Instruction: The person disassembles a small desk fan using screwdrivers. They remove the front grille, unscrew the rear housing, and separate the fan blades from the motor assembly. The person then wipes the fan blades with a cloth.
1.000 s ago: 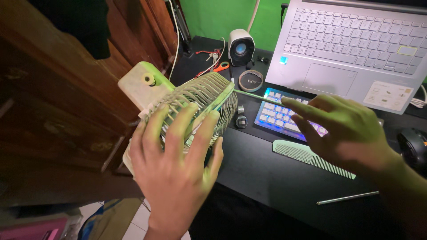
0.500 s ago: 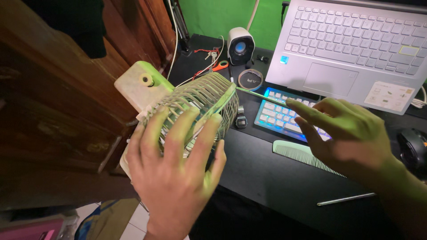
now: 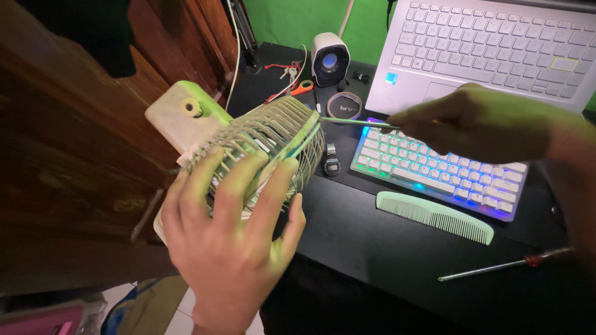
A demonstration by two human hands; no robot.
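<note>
Left hand (image 3: 226, 245) spread over small fan (image 3: 248, 149) at counter (image 3: 372, 248) edge; right hand (image 3: 478, 121) on thin rod (image 3: 357, 122).

Left grip released, open fingers laid flat against wire grille, fan tilted at left corner of counter beside wooden door (image 3: 81, 136). Right grip pinched on rod above lit keyboard (image 3: 434, 170), rod tip touching grille rim. Nearby: green comb (image 3: 434, 217), wristwatch (image 3: 332, 164), tape roll (image 3: 343, 105), small speaker (image 3: 329, 59), laptop (image 3: 496, 43), screwdriver (image 3: 503, 265).
</note>
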